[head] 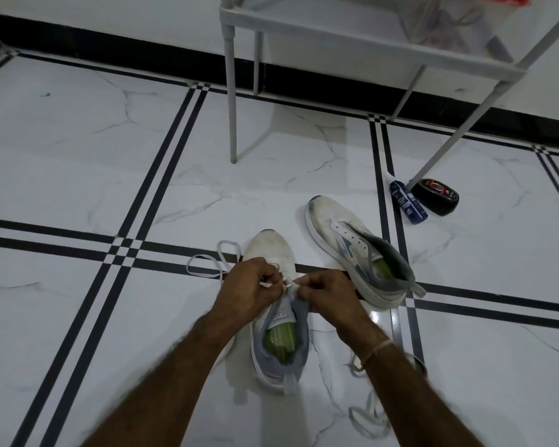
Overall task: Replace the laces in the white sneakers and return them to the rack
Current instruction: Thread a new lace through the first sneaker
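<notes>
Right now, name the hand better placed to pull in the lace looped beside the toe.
Left. The left hand sits next to the looped lace, on that side of the near sneaker; the right hand is opposite, pinching a lace end.

White marble floor point(78, 175), veined in faint grey and crossed by paired black stripes that break into small checks where they meet. The near sneaker point(271, 250) is white with a grey collar and a bright green insole. The far sneaker point(333, 221), toward the floor's right edge, is white with a grey-smudged toe, a grey-teal side flash and the same green inside. A white lace point(207, 262) loops across a black stripe. A dark blue bottle point(409, 201) with white print lies beside a glossy black tin point(436, 196) marked red. The rack point(231, 91) is pale grey, the skirting point(110, 56) black.
</notes>
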The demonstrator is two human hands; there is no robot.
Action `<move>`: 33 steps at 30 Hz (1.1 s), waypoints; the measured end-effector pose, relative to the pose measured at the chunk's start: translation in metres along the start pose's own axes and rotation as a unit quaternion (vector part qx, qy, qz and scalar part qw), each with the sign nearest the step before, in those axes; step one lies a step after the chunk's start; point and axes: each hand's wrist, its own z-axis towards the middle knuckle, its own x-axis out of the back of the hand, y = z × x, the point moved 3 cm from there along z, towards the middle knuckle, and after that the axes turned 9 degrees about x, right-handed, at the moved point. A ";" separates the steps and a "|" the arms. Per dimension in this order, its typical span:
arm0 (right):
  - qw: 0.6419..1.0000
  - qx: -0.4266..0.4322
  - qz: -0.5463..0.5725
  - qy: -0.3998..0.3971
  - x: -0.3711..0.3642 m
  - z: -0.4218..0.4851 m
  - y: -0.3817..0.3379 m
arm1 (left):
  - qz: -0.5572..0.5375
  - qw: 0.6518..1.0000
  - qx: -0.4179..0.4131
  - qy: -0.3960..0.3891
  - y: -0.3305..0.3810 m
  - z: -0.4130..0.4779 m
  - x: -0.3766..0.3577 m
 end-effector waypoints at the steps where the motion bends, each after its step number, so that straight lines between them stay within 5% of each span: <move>1: 1.000 0.000 0.000 0.003 0.000 -0.001 0.000 | 0.012 1.000 -0.004 -0.008 0.000 0.001 -0.001; 13: 0.998 0.012 -0.061 0.030 -0.004 0.003 0.010 | 0.096 0.994 -0.042 -0.015 0.004 0.006 -0.004; 19: 0.978 0.115 -0.170 0.038 -0.007 -0.003 -0.005 | 0.101 0.995 -0.020 0.004 0.010 0.005 -0.013; 24: 0.998 0.010 0.058 -0.030 -0.005 -0.007 -0.002 | 0.034 0.999 0.013 0.011 -0.003 0.000 -0.010; 30: 0.997 -0.040 0.070 0.004 0.000 -0.002 0.007 | 0.077 0.997 -0.014 -0.017 0.003 0.006 -0.016; 32: 0.978 -0.054 0.192 0.065 0.009 -0.001 0.002 | 0.127 0.992 -0.005 -0.022 -0.007 0.000 -0.010; 33: 0.940 -0.052 0.318 0.114 0.019 0.002 -0.007 | 0.117 0.993 -0.001 -0.024 -0.012 -0.003 -0.005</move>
